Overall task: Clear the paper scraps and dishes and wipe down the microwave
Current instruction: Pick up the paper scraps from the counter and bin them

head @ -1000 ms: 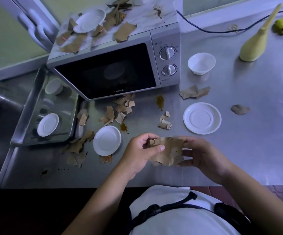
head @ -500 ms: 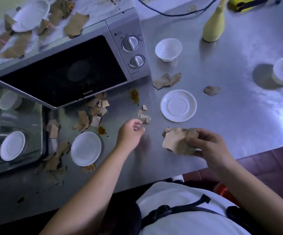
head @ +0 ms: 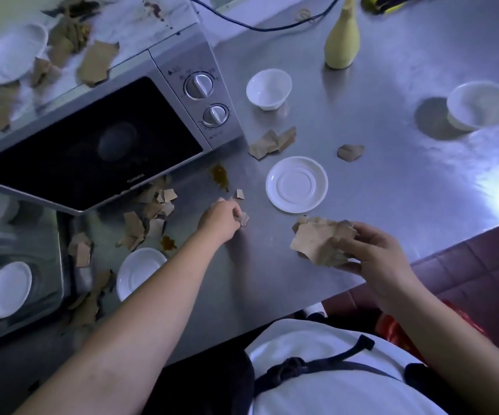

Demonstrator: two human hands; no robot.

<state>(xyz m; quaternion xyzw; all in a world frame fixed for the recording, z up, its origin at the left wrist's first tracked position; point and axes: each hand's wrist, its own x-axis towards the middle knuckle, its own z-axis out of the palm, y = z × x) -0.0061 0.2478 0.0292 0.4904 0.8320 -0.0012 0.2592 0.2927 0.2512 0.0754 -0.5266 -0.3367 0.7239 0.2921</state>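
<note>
My right hand [head: 371,253] holds a bunch of brown paper scraps [head: 317,239] above the counter's near edge. My left hand [head: 221,217] reaches over a small cluster of scraps [head: 243,218] on the steel counter [head: 392,181], its fingers curled on them. A silver microwave [head: 92,145] stands at the left, with more scraps [head: 97,62] and a white saucer [head: 14,53] on its stained top. Further scraps [head: 149,214] lie in front of its door. White saucers [head: 296,184] [head: 139,271] and small bowls [head: 267,89] [head: 478,104] sit on the counter.
A steel tray [head: 59,265] at the left holds a saucer [head: 8,289] and a cup. Brown stains [head: 220,176] mark the counter. A yellow bottle [head: 342,43] and a black cable [head: 257,25] are at the back. Loose scraps [head: 272,142] [head: 350,151] lie near the middle saucer.
My left hand let go of the paper bunch and reached forward to the small scraps by the middle saucer. My right hand kept the bunch. The view swung to the right.
</note>
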